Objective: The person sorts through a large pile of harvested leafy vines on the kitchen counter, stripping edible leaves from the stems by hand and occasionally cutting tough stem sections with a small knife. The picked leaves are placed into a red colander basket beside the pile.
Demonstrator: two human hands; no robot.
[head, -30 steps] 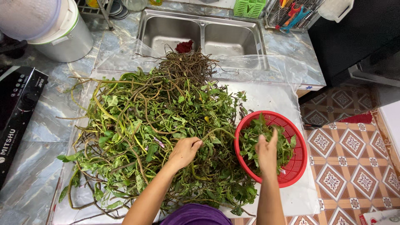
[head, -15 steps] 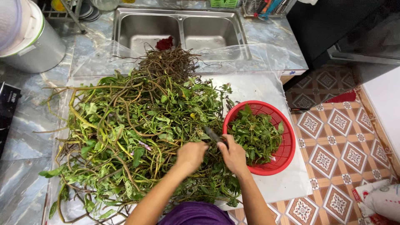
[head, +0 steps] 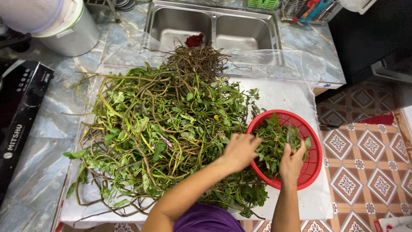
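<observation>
A big heap of green leafy stems with brown roots (head: 163, 124) lies on a clear plastic sheet (head: 283, 90) on the counter. A round red basket (head: 313, 159) at its right holds picked green leaves (head: 274, 141). My left hand (head: 239, 150) rests curled at the heap's right edge, touching the basket's left rim and the stems there. Over the basket, my right hand (head: 292, 161) pinches a small bunch of leaves, with its fingers among the picked greens.
A double steel sink (head: 214, 30) sits behind the heap with a dark red thing (head: 194, 40) at its front edge. A white and green pot (head: 64, 21) stands at the back left. A black cooktop (head: 19, 116) lies at the left. Patterned floor tiles (head: 365, 167) show at the right.
Half a second ago both hands worked together at the heap's edge. Now my right hand has moved right into the red basket with leaves, and my left hand stays by the heap.
</observation>
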